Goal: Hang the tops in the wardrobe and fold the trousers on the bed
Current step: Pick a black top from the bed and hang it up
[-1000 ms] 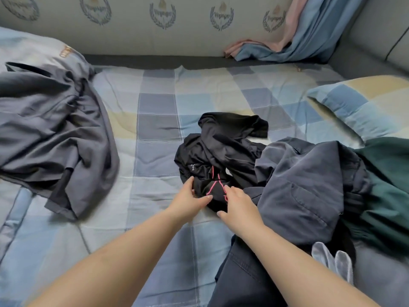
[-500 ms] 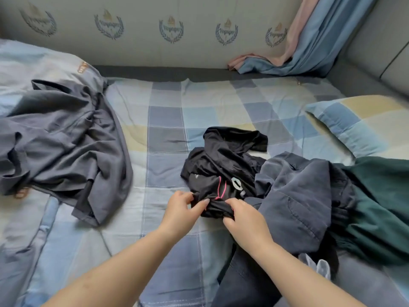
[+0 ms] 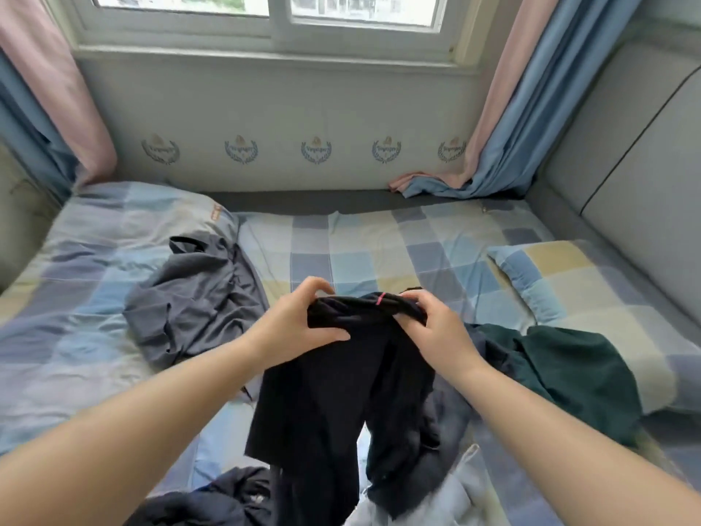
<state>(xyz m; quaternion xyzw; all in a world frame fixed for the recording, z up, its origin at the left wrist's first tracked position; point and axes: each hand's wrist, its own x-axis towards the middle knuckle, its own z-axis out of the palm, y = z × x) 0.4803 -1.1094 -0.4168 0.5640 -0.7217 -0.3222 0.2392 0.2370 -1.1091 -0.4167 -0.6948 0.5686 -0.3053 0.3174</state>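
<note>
**Black garment held up over the bed by two hands**

Nearest the camera, low against the bed, lie one dark crumpled garment and one pale cloth. Above them hangs the black garment, lifted off the bed and held at its top edge by both hands. The left hand has its fingers curled over the edge with the thumb beneath; the right hand pinches the same edge, its fingers closed on the fabric. The garment is black with one short pink mark at the top edge, and it falls in two long dark parts below the hands. Whether it is a top or trousers cannot be told. Left of it on the bed lies one grey garment, rumpled; right of it one dark green garment. Beyond that sits one checked pillow. Farther off, past the bed, two curtains frame one window.
</note>
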